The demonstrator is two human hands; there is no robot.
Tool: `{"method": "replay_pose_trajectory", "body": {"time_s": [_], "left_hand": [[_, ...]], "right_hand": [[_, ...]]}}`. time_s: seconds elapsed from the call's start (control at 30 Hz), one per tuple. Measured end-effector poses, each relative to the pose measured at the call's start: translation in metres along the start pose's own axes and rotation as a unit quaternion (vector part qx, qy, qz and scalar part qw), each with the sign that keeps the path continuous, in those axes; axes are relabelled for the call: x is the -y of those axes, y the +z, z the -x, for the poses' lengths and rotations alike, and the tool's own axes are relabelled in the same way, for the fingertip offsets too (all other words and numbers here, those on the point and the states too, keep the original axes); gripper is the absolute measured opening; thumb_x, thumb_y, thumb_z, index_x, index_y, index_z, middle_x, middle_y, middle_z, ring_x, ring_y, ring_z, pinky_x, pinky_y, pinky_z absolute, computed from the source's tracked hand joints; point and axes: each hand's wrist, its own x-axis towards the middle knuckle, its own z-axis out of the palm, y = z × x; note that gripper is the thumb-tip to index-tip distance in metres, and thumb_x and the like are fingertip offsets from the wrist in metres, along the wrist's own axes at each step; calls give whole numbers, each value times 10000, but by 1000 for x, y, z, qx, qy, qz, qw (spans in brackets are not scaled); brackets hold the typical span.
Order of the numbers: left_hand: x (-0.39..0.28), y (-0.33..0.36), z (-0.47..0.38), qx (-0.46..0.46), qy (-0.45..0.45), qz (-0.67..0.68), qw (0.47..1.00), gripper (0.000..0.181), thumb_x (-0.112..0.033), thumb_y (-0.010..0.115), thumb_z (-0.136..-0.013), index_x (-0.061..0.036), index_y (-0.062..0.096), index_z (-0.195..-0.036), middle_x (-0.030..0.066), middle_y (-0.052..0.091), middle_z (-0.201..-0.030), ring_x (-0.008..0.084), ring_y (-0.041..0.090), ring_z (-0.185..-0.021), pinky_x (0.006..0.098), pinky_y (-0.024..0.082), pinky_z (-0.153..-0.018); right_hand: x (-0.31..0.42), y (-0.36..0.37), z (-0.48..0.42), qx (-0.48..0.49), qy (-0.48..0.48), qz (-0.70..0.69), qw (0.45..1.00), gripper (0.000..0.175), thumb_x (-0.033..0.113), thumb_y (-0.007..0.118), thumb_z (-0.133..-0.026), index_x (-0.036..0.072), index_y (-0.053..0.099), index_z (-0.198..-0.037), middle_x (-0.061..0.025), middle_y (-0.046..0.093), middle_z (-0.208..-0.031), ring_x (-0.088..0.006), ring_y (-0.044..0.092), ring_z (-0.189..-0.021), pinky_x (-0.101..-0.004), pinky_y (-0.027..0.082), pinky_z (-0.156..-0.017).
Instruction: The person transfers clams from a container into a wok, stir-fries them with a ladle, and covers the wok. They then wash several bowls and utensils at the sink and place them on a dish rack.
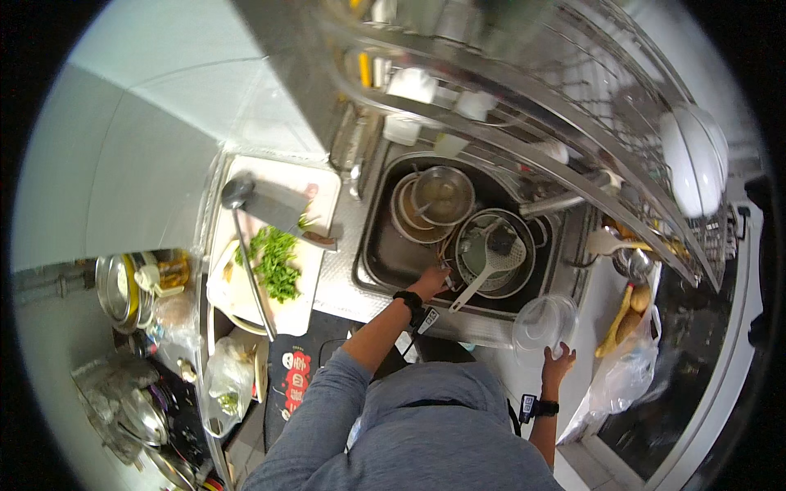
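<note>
My left hand [431,283] reaches over the front edge of the steel sink [393,258], its fingers at some thin utensils [449,277] beside a pot. Whether it grips them is unclear. On the right, my right hand [558,363] holds a clear round plastic container [543,325] by its rim, just outside the sink. Inside the sink, a metal pot [533,270] holds cloudy water, and a pale slotted spoon [491,268] lies across its top. Left of the pot, a metal bowl [443,195] rests on stacked bowls [402,215].
A white cutting board [307,316] at left bears chopped greens [276,261], a cleaver [273,202] and a long-handled ladle [249,270]. The steel dish rack [540,156] overhangs the sink, with white bowls [694,159]. A plastic bag [626,377] lies at right.
</note>
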Motion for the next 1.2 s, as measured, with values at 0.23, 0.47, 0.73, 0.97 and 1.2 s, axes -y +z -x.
{"method": "replay_pose_trajectory", "body": {"time_s": [0.23,0.47,0.73,0.97,1.2], "left_hand": [[52,-74,-99,-251,21,-269,930,541,-399,548,-979,43,563,-1291,227,620,-1262,383,566,-1158,443,447,-1028],[40,-112,-138,-373,9,-304,877,551,-354,453,-1043,32,448,-1436,269,492,-1394,437,443,-1275,559,324,-1116],[24,-123,-142,-315,-67,-130,938,748,-160,629,-901,15,180,-1473,362,390,-1420,434,611,-1111,514,527,-824],[63,-120,-96,-277,-9,-292,916,482,-371,710,-845,26,682,-1116,262,660,-1188,386,646,-1108,462,521,-932],[71,-120,-45,-100,-37,-557,824,332,-108,617,-813,91,620,-1079,293,668,-1057,440,684,-879,489,561,-790]], "right_hand": [[49,-14,-21,-36,-213,-6,976,483,144,730,-869,46,553,-1308,-236,401,-1437,-428,317,-1389,-541,280,-1140],[90,-31,-20,41,-196,-85,976,397,151,641,-949,65,532,-1321,-175,313,-1514,-383,349,-1386,-547,417,-1019],[112,-25,-21,74,-271,-132,951,459,53,619,-946,33,488,-1385,-142,393,-1482,-298,502,-1279,-373,516,-888],[147,-20,-11,158,-259,-206,930,420,53,618,-945,78,502,-1349,-109,431,-1441,-264,566,-1208,-383,511,-836],[191,-13,-4,186,-330,-191,906,325,40,658,-904,61,568,-1216,-122,492,-1329,-254,618,-1085,-331,537,-789]]}}
